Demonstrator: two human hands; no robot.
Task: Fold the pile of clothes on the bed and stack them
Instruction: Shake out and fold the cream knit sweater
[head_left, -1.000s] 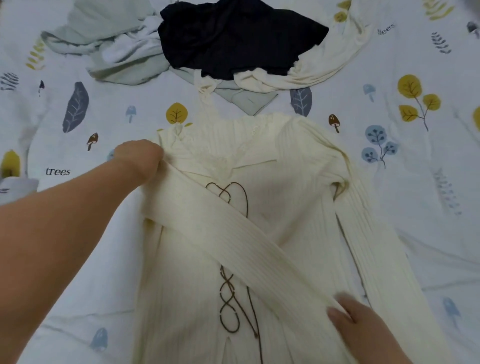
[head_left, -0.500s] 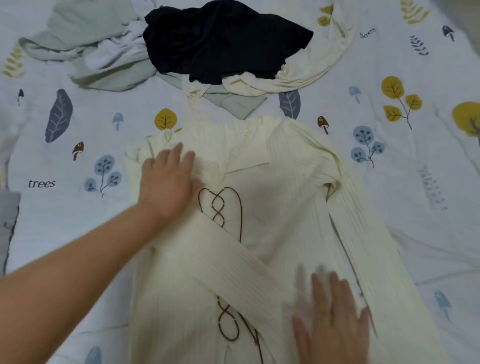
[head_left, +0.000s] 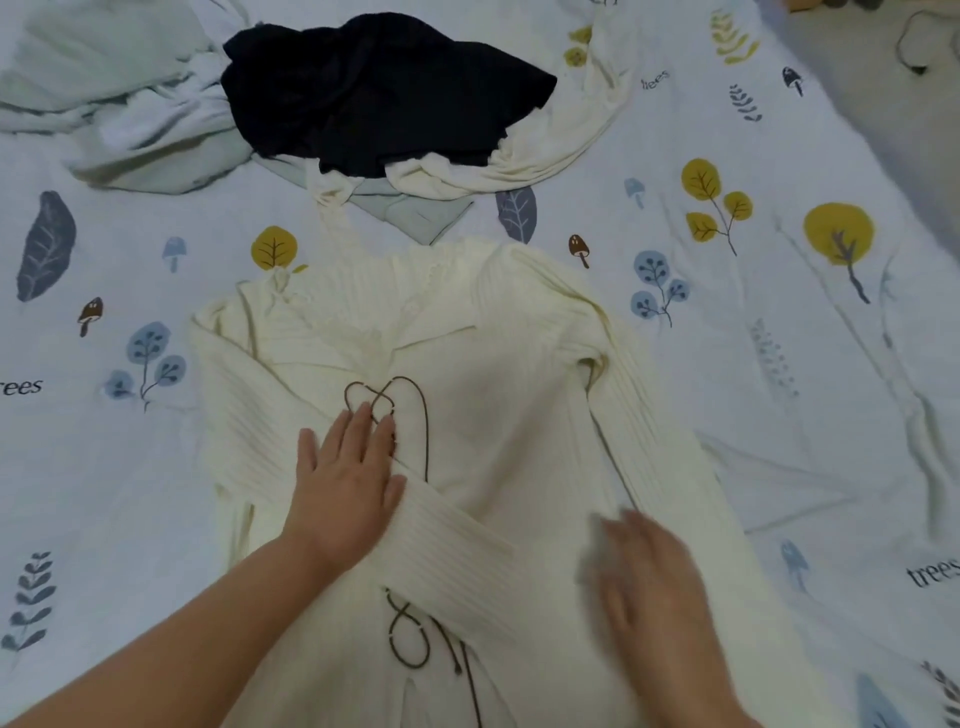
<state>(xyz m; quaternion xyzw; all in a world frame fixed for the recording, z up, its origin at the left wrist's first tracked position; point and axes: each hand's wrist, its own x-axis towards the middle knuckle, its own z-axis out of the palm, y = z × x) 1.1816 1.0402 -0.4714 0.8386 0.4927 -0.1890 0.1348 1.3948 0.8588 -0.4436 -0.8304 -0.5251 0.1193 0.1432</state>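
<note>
Head view: flat-fingered left hand presses the folded sleeve of a cream ribbed knit sweater; right hand, blurred, fingers spread, rests near its right sleeve.

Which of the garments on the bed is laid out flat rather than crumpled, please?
The cream ribbed sweater with brown lacing; the others lie crumpled in the pile beyond it.

Matt ribbed-knit cream sweater with brown cord lacing on smooth printed bedsheet.
</note>
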